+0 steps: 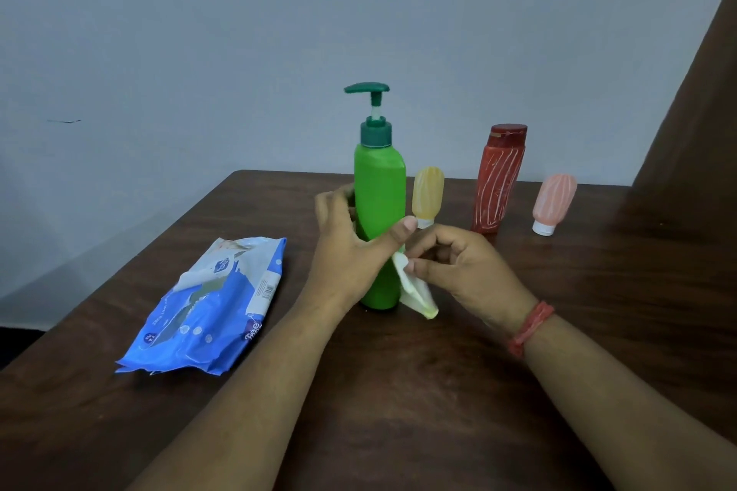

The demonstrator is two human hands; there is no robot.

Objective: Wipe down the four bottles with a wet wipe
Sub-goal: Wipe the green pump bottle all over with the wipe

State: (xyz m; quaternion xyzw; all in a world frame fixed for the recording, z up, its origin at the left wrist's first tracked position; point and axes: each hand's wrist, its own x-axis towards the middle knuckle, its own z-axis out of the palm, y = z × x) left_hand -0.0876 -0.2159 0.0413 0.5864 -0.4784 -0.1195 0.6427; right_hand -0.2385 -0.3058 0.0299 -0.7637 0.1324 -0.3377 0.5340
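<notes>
- Dark wooden table [438,391] against a plain wall.
- Left hand [351,247] grasps the green pump bottle [379,211] at centre, steadying it upright.
- Right hand [458,267] pinches the wet wipe [414,291] against its base.
- Other bottles wait at two o'clock; the wipe packet [207,307] lies at nine.

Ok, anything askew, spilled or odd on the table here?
No spill shows. The red bottle leans a little and is covered in pale scratch-like streaks. The yellow tube and pink tube stand cap-down. The wipes pack lies crumpled with its flap peeled open.

Plain room: wooden table [438,391], bare wall [199,32]
</notes>
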